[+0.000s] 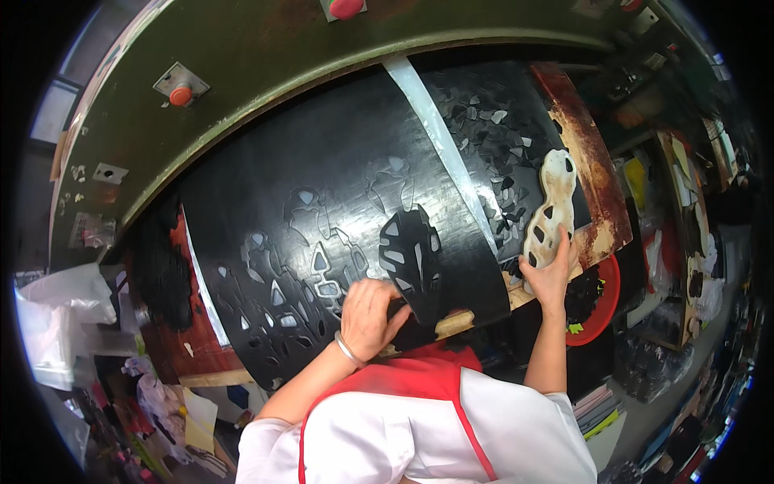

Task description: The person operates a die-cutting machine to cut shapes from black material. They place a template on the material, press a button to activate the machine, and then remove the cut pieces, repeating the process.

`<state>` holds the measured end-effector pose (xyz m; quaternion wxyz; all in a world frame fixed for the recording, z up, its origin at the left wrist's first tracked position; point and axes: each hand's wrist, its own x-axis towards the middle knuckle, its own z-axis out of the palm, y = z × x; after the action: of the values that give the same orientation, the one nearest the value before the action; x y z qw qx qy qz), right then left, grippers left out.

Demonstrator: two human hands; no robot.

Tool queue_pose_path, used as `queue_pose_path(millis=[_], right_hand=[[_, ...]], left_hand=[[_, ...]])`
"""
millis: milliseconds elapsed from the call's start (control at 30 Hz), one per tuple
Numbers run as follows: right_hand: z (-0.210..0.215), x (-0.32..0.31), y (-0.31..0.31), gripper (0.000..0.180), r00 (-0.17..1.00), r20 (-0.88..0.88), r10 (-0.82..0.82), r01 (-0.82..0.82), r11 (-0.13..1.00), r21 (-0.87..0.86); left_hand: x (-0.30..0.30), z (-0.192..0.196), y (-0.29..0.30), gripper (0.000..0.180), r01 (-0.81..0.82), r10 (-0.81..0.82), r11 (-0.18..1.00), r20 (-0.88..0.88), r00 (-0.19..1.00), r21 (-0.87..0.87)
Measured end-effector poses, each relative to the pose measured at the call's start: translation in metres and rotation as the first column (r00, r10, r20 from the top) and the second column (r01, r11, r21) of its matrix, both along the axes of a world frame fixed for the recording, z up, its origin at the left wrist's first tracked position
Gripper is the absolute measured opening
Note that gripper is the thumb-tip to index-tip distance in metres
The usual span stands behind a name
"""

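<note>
Gripping black cutout (413, 262) (sheet (339, 161) edge)

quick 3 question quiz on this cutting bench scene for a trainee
1. True or false: the left hand rests on the black perforated sole-shaped cut piece.
2. Which hand touches the cream sole-shaped cutting die? A left, B right, C neither.
3. Fill in: the large black rubber sheet is full of cut-out ____.

Key: 1 true; 2 B, the right hand; 3 holes.
</note>
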<state>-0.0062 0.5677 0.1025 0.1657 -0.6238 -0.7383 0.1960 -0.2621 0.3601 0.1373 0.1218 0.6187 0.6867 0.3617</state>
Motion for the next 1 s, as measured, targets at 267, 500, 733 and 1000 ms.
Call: queue_pose_path(millis=[267, 500, 733, 1000], right_hand=[[0.022, -0.068, -0.086, 0.011, 0.728, -0.467, 0.503, -0.395, 0.863, 0.314], [-0.004, -0.115, -0.157, 0.029, 0.668, -0.401, 0.627, -0.611, 0.77, 0.186], [0.0, -0.118, -0.144, 0.031, 0.669, -0.607, 0.43, -0.64, 0.748, -0.175], [-0.009, -0.132, -0.117, 0.01, 0.519, -0.839, -0.162, -0.849, 0.011, -0.528]], left_hand=[[0.013, -0.005, 0.043, 0.023, 0.244, -0.247, 0.967, -0.024, 0.969, -0.077], [-0.219, 0.052, 0.094, 0.041, -0.716, 0.529, 0.694, 0.732, 0.43, -0.081], [-0.35, 0.218, 0.037, 0.033, -0.667, 0.511, 0.69, 0.465, 0.723, 0.28], [-0.081, 0.028, -0.06, 0.033, 0.181, -0.181, 0.983, -0.22, 0.959, -0.021]])
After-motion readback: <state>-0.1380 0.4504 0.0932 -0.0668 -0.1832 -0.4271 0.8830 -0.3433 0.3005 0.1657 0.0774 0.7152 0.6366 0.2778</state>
